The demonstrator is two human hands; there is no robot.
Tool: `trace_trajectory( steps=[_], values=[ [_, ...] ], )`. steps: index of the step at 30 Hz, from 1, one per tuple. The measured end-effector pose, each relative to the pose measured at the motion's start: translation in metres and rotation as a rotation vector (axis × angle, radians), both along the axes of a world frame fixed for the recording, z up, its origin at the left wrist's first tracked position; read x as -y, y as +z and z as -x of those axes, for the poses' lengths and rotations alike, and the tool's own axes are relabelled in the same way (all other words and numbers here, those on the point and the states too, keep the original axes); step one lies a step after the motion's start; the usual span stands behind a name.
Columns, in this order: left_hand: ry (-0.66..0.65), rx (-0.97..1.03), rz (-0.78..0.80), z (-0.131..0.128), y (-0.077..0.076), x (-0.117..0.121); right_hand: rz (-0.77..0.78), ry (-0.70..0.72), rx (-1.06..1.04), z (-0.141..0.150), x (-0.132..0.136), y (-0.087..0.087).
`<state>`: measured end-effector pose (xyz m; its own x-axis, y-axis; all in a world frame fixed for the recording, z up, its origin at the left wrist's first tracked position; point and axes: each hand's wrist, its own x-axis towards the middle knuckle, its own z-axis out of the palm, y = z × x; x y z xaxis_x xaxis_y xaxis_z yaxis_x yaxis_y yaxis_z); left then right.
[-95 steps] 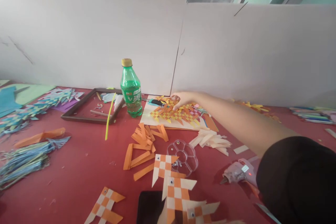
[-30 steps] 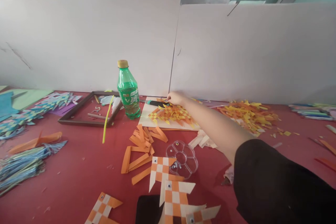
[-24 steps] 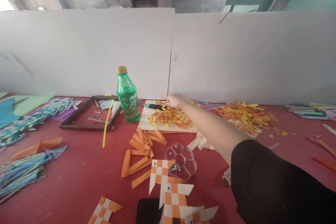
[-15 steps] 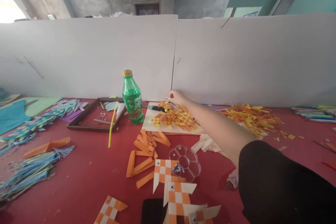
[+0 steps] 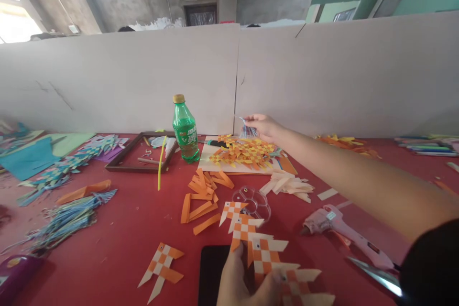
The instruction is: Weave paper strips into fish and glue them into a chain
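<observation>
My left hand (image 5: 247, 282) comes in from the bottom edge, its thumb and fingers closed on a chain of orange-and-white woven paper fish (image 5: 263, 256) with stick-on eyes. Beneath it lies a flat black object (image 5: 211, 267). Out at the far side, my right hand (image 5: 265, 125) pinches a small bunch of thin bluish-silver strands (image 5: 249, 130). Those strands dangle over a heap of yellow-and-orange woven paper pieces (image 5: 247, 153). One separate woven fish (image 5: 162, 265) lies to the left. A clear compartment tray (image 5: 263, 210) sits partly behind the chain.
A green bottle (image 5: 185, 134) stands beside a brown frame (image 5: 122, 168). Orange paper strips (image 5: 201, 196) and cream strips (image 5: 287, 182) lie mid-table. Right of the chain are a pink glue gun (image 5: 344, 229) and a shiny blade-like tool (image 5: 375, 275). A white partition (image 5: 143, 76) closes the back.
My right hand has lifted slightly and moved right, with the strands now showing in its fingers. My left hand has come into view on the fish chain, which has shifted. The glue gun is now uncovered.
</observation>
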<state>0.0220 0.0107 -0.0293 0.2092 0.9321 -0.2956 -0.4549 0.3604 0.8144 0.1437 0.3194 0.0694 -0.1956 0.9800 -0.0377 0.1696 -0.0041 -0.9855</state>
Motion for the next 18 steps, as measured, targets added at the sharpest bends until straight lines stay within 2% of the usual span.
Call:
trace_trajectory(
  steps=[2, 4, 5, 8, 10, 12, 15, 18],
  values=[
    [0.067, 0.035, -0.013, -0.004, 0.002, -0.003, 0.067, 0.043, -0.084, -0.009, 0.028, 0.003],
    [0.074, 0.014, -0.023, -0.004, 0.007, -0.006, 0.115, 0.079, -0.155, -0.018, 0.058, 0.005],
    [0.05, -0.017, -0.022, -0.004, 0.011, -0.006, 0.134, 0.096, -0.19, -0.022, 0.073, 0.006],
    [-0.13, -0.113, -0.078, 0.0, 0.02, -0.008, 0.193, 0.132, -0.285, -0.032, 0.119, 0.01],
    [-0.18, -0.163, -0.128, 0.003, 0.024, -0.012, 0.227, 0.141, -0.343, -0.036, 0.148, 0.011],
    [-0.215, -0.389, -0.193, 0.007, 0.026, -0.02, 0.258, 0.152, -0.393, -0.041, 0.173, 0.011],
    [-0.27, -0.556, -0.233, 0.018, 0.033, -0.031, 0.279, 0.159, -0.462, -0.047, 0.203, 0.008],
    [-0.313, -0.772, -0.262, 0.033, 0.046, -0.03, 0.301, 0.173, -0.495, -0.052, 0.224, 0.004]
  ],
)
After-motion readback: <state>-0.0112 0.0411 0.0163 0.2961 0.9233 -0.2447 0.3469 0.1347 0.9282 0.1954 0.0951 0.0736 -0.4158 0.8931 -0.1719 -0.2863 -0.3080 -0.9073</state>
